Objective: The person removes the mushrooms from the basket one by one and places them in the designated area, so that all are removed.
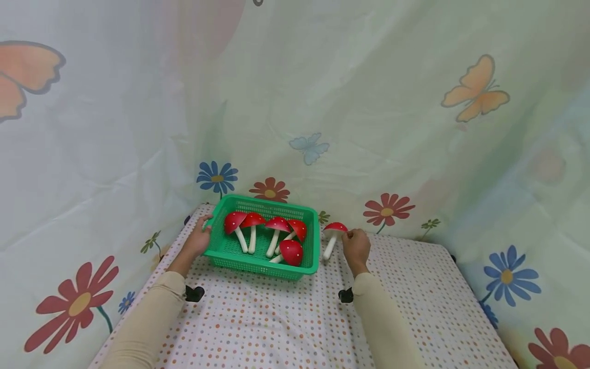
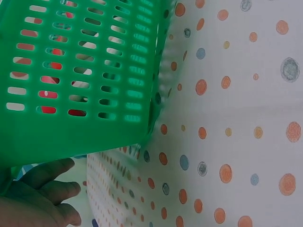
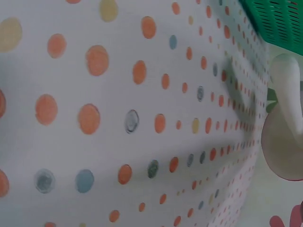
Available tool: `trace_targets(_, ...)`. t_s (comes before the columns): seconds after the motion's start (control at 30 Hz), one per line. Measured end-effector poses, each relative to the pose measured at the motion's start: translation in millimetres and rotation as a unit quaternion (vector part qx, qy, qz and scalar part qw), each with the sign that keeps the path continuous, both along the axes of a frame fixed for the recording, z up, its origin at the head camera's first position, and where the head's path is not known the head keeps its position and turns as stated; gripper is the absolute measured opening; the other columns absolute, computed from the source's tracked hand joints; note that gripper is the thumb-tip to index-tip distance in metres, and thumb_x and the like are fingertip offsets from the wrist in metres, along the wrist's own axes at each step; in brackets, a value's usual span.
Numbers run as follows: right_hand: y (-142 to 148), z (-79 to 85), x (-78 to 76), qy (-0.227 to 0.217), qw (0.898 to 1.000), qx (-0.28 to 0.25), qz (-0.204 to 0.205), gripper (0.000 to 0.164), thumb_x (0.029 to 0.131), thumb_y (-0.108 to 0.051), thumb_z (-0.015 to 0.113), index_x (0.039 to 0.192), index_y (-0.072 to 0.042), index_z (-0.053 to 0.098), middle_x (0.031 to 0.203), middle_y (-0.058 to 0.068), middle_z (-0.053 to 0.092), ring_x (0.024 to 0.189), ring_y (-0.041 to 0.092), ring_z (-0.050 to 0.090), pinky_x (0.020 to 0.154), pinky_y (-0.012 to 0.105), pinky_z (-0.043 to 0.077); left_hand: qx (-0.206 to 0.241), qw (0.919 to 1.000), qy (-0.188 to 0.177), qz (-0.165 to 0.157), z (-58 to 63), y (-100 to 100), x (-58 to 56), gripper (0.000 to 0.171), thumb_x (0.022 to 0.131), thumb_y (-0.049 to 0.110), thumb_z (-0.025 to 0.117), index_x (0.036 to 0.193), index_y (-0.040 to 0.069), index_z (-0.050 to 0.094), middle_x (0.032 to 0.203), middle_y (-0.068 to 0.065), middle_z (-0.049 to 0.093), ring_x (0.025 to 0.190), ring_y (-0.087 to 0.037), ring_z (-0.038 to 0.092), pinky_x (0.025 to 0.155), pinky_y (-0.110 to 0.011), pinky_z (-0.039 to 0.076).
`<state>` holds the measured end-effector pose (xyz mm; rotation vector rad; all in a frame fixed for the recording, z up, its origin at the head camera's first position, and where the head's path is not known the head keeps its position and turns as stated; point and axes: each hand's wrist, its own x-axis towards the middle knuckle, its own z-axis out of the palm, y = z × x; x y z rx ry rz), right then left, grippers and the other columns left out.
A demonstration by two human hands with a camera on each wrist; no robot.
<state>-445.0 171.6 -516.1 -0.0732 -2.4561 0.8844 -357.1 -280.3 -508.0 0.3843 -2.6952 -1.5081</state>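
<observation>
A green plastic basket (image 1: 260, 265) with slotted walls stands on the table and holds several toy mushrooms, red caps dotted white on white stems. My left hand (image 1: 198, 239) grips the basket's left rim; in the left wrist view, that hand's fingers (image 2: 59, 190) are bent beside the rim and the thumb is hidden. Just right of the basket, my right hand (image 1: 357, 248) pinches the cap edge of another red-capped mushroom (image 1: 335, 226), its stem pointing down. The right wrist view has this mushroom's stem (image 3: 287, 85) and pale cap underside above the tabletop, while the hand itself is out of sight.
A dotted cloth covers the table (image 1: 267, 323), which extends toward me and to the right. Behind and beside it hangs a curtain (image 1: 369, 128) printed with flowers and butterflies. A black strap mount (image 1: 194, 293) sits at each wrist.
</observation>
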Motion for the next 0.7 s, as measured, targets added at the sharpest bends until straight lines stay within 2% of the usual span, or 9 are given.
trace_targets(0.33,-1.1,-8.2,-1.3,-0.017,0.999,0.031,0.009,0.015,0.088,-0.007,0.063,0.084,0.004,0.072,0.085,0.017,0.066,0.077,0.031,0.064,0.069,0.044,0.052,-0.001,1.0,0.009,0.003,-2.4,0.8,-1.5,0.049,0.109,0.028,0.024,0.157,0.023,0.016,0.161,-0.026,0.02,0.145,-0.047,0.025,0.113,-0.064,0.025)
trace_targets(0.57,2.1,-4.9,-4.2,-0.056,0.995,0.076,0.016,0.017,0.089,-0.012,0.066,0.087,0.004,0.071,0.087,0.018,0.069,0.078,0.031,0.064,0.071,0.043,0.053,-0.001,1.0,0.008,0.003,-0.5,2.6,0.1,0.049,0.109,0.027,0.025,0.157,0.023,0.017,0.161,-0.025,0.021,0.143,-0.046,0.028,0.112,-0.063,0.027)
trace_targets(0.7,2.2,-1.1,-6.6,-0.081,0.992,0.096,0.026,0.018,0.087,-0.013,0.067,0.077,0.002,0.07,0.076,0.014,0.068,0.066,0.024,0.059,0.057,0.036,0.046,-0.006,1.0,0.004,0.007,1.1,1.9,1.5,0.05,0.108,0.028,0.024,0.157,0.024,0.016,0.161,-0.025,0.021,0.141,-0.047,0.031,0.11,-0.064,0.029)
